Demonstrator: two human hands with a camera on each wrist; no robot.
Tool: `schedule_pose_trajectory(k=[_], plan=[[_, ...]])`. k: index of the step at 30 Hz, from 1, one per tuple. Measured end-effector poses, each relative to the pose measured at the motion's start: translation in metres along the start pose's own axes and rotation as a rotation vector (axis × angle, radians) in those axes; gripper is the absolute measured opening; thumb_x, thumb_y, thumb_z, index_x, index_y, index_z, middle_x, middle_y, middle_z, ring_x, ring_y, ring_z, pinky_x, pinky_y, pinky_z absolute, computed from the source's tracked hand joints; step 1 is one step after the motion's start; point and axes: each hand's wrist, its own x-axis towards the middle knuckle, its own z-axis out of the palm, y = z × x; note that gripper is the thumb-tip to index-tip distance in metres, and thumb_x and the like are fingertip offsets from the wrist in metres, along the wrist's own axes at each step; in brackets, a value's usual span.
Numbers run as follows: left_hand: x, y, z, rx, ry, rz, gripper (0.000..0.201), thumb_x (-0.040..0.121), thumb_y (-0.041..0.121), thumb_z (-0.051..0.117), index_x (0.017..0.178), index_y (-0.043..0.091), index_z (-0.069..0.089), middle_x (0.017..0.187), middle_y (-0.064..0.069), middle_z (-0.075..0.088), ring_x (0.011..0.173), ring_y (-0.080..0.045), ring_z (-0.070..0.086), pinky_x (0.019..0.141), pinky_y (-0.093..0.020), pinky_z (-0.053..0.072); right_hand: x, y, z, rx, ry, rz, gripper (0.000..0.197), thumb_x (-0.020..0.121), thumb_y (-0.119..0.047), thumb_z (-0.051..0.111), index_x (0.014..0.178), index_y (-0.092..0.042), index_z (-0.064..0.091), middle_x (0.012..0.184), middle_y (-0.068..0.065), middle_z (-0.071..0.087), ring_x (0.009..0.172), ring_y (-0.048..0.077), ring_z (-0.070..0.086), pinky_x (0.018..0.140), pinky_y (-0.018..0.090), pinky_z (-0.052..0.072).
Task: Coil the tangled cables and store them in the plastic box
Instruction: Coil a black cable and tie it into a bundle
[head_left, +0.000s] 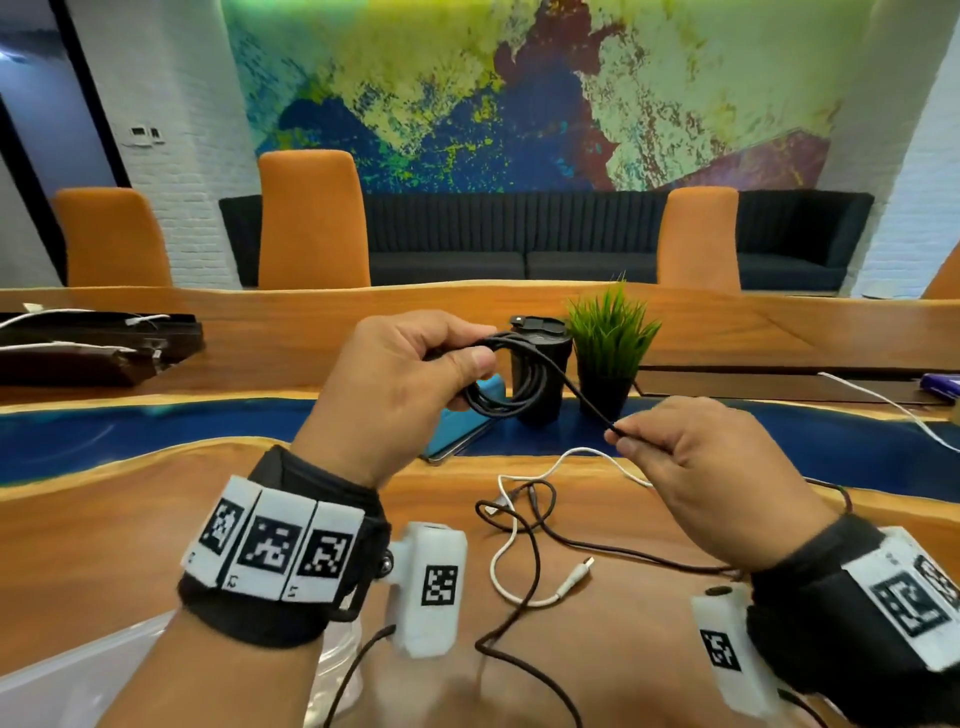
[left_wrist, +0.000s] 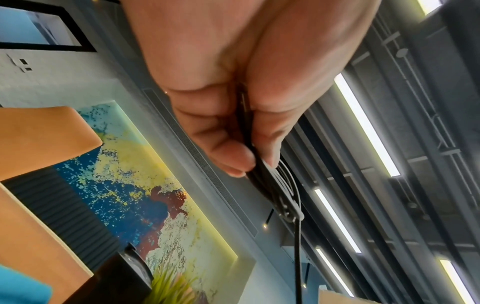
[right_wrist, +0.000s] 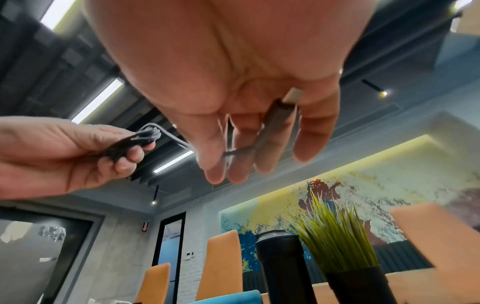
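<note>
- The black cable (head_left: 511, 382) is mostly wound into a small coil held up over the table (head_left: 130, 525); a short tail runs from the coil down to the right.
- The left hand (head_left: 395, 387) pinches the stacked loops between thumb and curled fingers.
- The right hand (head_left: 701, 475) pinches the tail's end; the right wrist view shows its plug (right_wrist: 281, 112) lying across the fingers.
- A white cable (head_left: 511, 545) and a thin dark cable (head_left: 540, 525) lie crossed on the table below, still tangled.
- The box (head_left: 67, 680) seems to be the pale plastic at the near-left edge, though little of it shows.
- Risks, as I judge them: a slack left pinch would let the loops spring apart; with the end left untucked, the coil could unwind in the box; lowering the coil near the loose cables could snag it.
</note>
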Motion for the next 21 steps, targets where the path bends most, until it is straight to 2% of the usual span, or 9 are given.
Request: schedule_pose_trajectory(k=[2, 4, 6, 7, 9, 10, 12, 18, 21], plan=[[-0.003, 0.002, 0.006, 0.023, -0.053, 0.017, 0.019, 0.090, 0.005, 0.068, 0.102, 0.019, 0.076, 0.086, -0.002, 0.076, 0.075, -0.014, 0.070, 0.063, -0.023, 0.056, 0.001, -0.001, -0.001, -0.084, 0.042, -0.016, 0.017, 0.093, -0.031, 0.058, 0.097, -0.032, 0.075, 0.083, -0.011, 0.058, 0.086, 0.015, 0.052, 0.073, 0.040, 0.048], [-0.007, 0.007, 0.015, 0.002, -0.096, 0.028, 0.018, 0.090, 0.005, 0.068, 0.101, 0.018, 0.076, 0.083, 0.000, 0.076, 0.071, -0.006, 0.068, 0.062, -0.019, 0.053, 0.001, 0.000, -0.002, 0.014, 0.143, -0.001, 0.014, 0.091, -0.027, 0.063, 0.097, -0.028, 0.076, 0.085, -0.008, 0.061, 0.083, 0.013, 0.056, 0.071, 0.030, 0.049], [-0.010, 0.012, 0.022, -0.048, -0.125, 0.046, 0.018, 0.090, 0.004, 0.068, 0.095, 0.018, 0.076, 0.079, -0.001, 0.075, 0.067, -0.003, 0.066, 0.060, -0.018, 0.052, 0.004, -0.001, -0.005, 0.352, 0.284, 0.118, 0.011, 0.090, -0.018, 0.065, 0.092, -0.022, 0.075, 0.084, -0.002, 0.069, 0.076, 0.010, 0.064, 0.070, 0.021, 0.051], [-0.011, 0.014, 0.025, -0.064, -0.139, 0.058, 0.018, 0.090, 0.003, 0.067, 0.093, 0.019, 0.076, 0.080, -0.003, 0.076, 0.067, -0.003, 0.066, 0.060, -0.019, 0.053, 0.006, -0.002, -0.006, 0.624, 0.314, 0.199, 0.010, 0.091, -0.014, 0.064, 0.090, -0.018, 0.073, 0.081, 0.003, 0.070, 0.072, 0.011, 0.066, 0.067, 0.022, 0.054], [-0.014, 0.016, 0.030, -0.096, -0.177, 0.067, 0.018, 0.090, 0.003, 0.067, 0.092, 0.019, 0.075, 0.085, -0.008, 0.075, 0.069, -0.006, 0.067, 0.061, -0.021, 0.054, 0.008, -0.008, -0.010, 1.176, 0.289, 0.340, 0.010, 0.093, -0.007, 0.059, 0.088, -0.009, 0.068, 0.076, 0.007, 0.068, 0.067, 0.013, 0.068, 0.060, 0.025, 0.056], [-0.014, 0.017, 0.032, -0.111, -0.193, 0.064, 0.018, 0.090, 0.003, 0.066, 0.093, 0.018, 0.075, 0.086, -0.009, 0.075, 0.071, -0.008, 0.068, 0.061, -0.021, 0.055, 0.008, -0.011, -0.011, 1.377, 0.266, 0.389, 0.009, 0.094, -0.007, 0.057, 0.089, -0.007, 0.065, 0.075, 0.007, 0.067, 0.065, 0.013, 0.067, 0.058, 0.023, 0.057], [-0.016, 0.017, 0.036, -0.126, -0.211, 0.060, 0.017, 0.089, 0.003, 0.066, 0.096, 0.016, 0.074, 0.088, -0.011, 0.075, 0.074, -0.010, 0.070, 0.062, -0.021, 0.054, 0.007, -0.014, -0.012, 1.610, 0.215, 0.446, 0.009, 0.095, -0.007, 0.054, 0.093, -0.005, 0.062, 0.074, 0.007, 0.066, 0.064, 0.012, 0.067, 0.057, 0.022, 0.057], [-0.014, 0.015, 0.031, -0.166, -0.177, 0.074, 0.018, 0.089, 0.003, 0.064, 0.097, 0.016, 0.074, 0.086, -0.008, 0.076, 0.073, -0.007, 0.070, 0.061, -0.018, 0.054, 0.007, -0.012, -0.008, 1.691, 0.129, 0.450, 0.014, 0.096, -0.009, 0.051, 0.096, -0.006, 0.064, 0.075, 0.006, 0.066, 0.062, 0.010, 0.066, 0.054, 0.021, 0.056], [-0.014, 0.013, 0.032, -0.248, -0.180, 0.044, 0.016, 0.084, 0.011, 0.065, 0.094, 0.019, 0.074, 0.086, -0.009, 0.075, 0.076, -0.013, 0.071, 0.065, -0.024, 0.058, 0.006, -0.012, -0.008, 1.729, 0.078, 0.417, 0.013, 0.093, -0.009, 0.053, 0.097, -0.006, 0.065, 0.075, 0.007, 0.066, 0.061, 0.011, 0.064, 0.054, 0.022, 0.056]])
